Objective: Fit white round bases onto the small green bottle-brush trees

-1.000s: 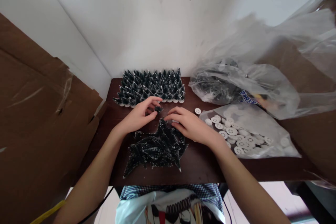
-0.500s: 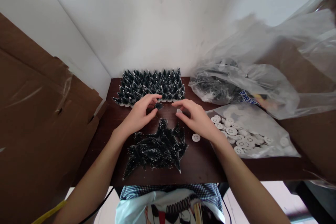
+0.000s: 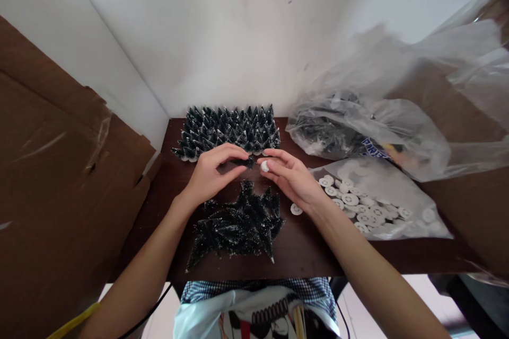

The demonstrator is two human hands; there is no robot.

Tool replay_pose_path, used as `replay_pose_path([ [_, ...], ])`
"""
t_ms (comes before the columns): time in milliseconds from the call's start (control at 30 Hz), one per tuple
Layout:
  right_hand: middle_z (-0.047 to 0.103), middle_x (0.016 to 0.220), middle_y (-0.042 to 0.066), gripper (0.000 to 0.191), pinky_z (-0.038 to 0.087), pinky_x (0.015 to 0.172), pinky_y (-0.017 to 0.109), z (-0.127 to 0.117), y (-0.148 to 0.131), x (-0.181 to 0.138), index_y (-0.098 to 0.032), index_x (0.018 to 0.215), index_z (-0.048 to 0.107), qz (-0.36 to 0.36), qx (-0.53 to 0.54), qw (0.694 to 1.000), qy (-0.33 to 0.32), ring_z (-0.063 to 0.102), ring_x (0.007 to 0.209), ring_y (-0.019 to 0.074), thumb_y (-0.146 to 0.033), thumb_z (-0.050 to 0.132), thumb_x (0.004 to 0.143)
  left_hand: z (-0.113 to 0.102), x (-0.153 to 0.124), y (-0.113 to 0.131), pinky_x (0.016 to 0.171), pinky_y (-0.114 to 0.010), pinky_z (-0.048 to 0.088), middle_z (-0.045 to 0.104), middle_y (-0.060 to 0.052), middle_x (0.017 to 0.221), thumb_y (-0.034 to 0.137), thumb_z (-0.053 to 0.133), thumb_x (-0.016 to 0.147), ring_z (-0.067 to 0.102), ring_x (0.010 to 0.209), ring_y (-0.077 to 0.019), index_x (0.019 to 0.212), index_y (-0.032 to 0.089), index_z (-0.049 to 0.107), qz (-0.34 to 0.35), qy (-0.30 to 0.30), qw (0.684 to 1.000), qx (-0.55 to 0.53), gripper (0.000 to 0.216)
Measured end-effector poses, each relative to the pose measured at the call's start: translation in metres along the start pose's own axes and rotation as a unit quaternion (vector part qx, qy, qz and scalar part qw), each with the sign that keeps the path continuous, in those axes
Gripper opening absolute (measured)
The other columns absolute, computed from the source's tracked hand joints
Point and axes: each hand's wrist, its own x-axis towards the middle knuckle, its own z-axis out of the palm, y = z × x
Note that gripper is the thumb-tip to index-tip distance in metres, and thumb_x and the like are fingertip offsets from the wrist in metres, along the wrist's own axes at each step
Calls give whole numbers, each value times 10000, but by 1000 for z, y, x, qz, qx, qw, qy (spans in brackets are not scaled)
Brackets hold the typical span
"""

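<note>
My left hand (image 3: 210,176) pinches a small dark bottle-brush tree (image 3: 243,161) above the brown table (image 3: 302,246). Close beside it, my right hand (image 3: 292,179) pinches a small white round base (image 3: 264,166), almost touching the tree's end. Below both hands lies a loose pile of the same dark trees (image 3: 236,225). Behind the hands, several finished trees stand in rows on white bases (image 3: 228,131) against the wall. One loose white base (image 3: 295,209) lies on the table under my right wrist.
A clear bag of white bases (image 3: 374,204) lies open at the right. A bigger clear bag with dark trees (image 3: 358,132) sits behind it. Brown cardboard (image 3: 59,169) leans at the left, more cardboard at the right. The table's front edge is near my body.
My right hand lifted a white base from the table and brought it up and left to the tree in my left hand. My left hand raised the tree slightly.
</note>
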Motion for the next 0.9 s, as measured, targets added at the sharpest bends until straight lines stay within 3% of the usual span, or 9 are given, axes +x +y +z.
replay_pose_path([
  [200, 754, 916, -2, 311, 502, 987, 369, 3, 7, -1, -230, 970, 695, 42, 42, 998, -16, 691, 898, 141, -270, 840, 699, -1, 1, 2, 909, -368, 569, 754, -89, 1049, 214, 684, 897, 702, 996, -205, 988, 190, 732, 19, -8, 1000, 7, 106],
  [600, 756, 923, 6, 293, 511, 984, 390, 2, 9, 0, -234, 949, 691, 27, 16, 999, -20, 696, 936, 161, -306, 837, 705, 0, 2, 4, 910, -383, 567, 770, -84, 1042, 188, 686, 897, 710, 995, -211, 988, 197, 747, 27, 6, 1000, -7, 110],
  [900, 746, 865, -9, 290, 511, 916, 328, 3, 11, 1, -220, 889, 719, 34, 49, 998, -11, 678, 860, 133, -278, 877, 652, 0, 2, 5, 906, -377, 566, 774, -92, 1039, 149, 685, 892, 712, 996, -211, 987, 185, 752, 41, 3, 999, -13, 122],
])
